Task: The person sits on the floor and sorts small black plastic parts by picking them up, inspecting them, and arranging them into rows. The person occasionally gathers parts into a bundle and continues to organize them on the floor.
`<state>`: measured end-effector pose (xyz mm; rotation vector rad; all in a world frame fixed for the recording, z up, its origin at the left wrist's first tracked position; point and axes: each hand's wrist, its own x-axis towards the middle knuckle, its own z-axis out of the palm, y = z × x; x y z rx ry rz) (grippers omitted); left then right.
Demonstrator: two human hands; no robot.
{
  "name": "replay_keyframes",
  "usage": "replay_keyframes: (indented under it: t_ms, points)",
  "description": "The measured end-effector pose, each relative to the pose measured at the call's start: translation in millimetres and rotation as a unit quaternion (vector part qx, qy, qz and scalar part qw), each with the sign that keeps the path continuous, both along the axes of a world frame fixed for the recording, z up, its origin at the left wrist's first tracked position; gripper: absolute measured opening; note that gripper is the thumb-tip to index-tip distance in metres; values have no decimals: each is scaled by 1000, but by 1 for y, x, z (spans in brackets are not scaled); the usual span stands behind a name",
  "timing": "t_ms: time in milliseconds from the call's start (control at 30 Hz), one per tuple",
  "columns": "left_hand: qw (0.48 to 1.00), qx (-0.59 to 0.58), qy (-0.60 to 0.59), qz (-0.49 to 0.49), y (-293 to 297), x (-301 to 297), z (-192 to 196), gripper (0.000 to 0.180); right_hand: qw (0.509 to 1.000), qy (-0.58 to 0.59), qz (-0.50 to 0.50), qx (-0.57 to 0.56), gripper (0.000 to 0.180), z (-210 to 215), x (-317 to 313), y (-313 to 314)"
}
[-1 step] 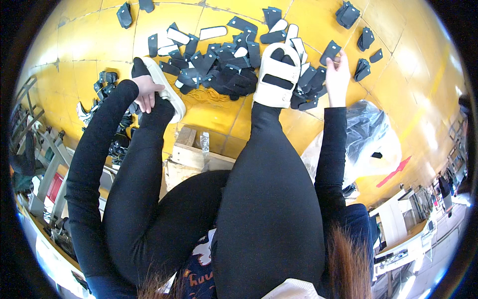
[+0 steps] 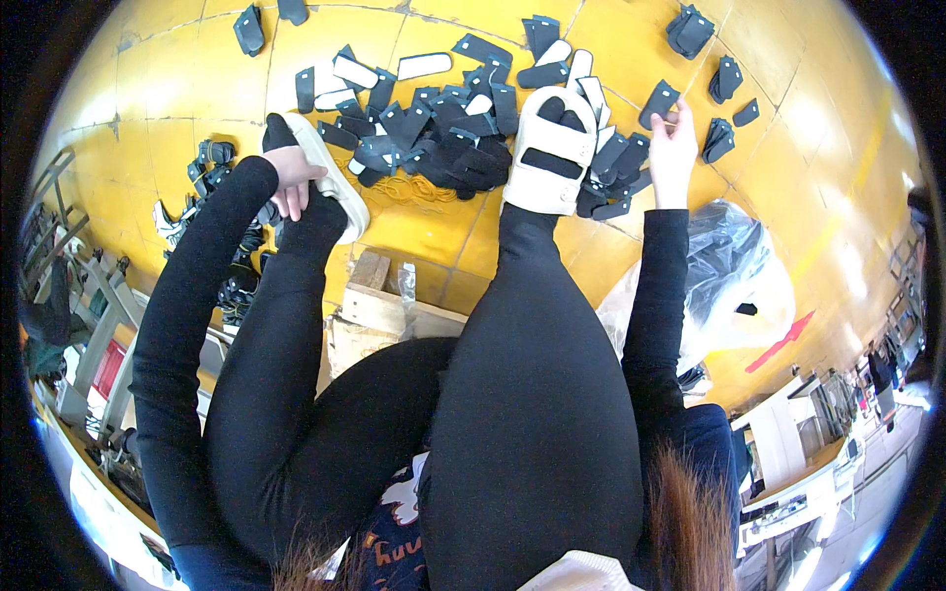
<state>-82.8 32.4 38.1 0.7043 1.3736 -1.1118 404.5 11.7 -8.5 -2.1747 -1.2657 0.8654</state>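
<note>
While person sits on floor, right hand (image 2: 673, 148) pinches black cut piece (image 2: 658, 101) lifted from pile (image 2: 463, 138); left hand (image 2: 293, 179) rests curled on ankle, grasping nothing, likely for balance.

your hands: two, left hand (image 2: 293, 179) and right hand (image 2: 673, 148)
white sandals (image 2: 548, 148): two, one per foot
black cut pieces (image 2: 448, 138): way too many for you to count
plastic bag (image 2: 734, 271): one

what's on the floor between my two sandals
In the head view, a pile of black cut pieces on the yellow floor lies between the left sandal and right sandal.
</note>
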Motion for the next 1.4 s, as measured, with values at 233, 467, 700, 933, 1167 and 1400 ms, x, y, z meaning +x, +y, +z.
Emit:
replay_keyframes:
  t_ms: [233, 467, 700, 933, 1167, 1400]
  points:
    - [974, 106, -58, -193, 4, 20, -2, 59, 983, -62, 125, 116, 35, -8, -19, 50]
    - [986, 91, -49, -131, 7, 21, 0, 58, 919, -264, 242, 164, 24, -25, -43, 83]
    - [992, 80, -27, -95, 10, 24, 2, 56, 936, -216, 212, 177, 23, -44, -35, 79]
    - [987, 99, -44, -122, 6, 20, 0, 56, 941, -230, 172, 179, 21, -45, -29, 69]
    - [987, 98, -44, -119, 6, 19, -1, 56, 944, -241, 155, 161, 21, -39, -28, 70]
    - [987, 95, -49, -119, 6, 19, 0, 56, 961, -161, 101, 199, 11, -36, -33, 73]
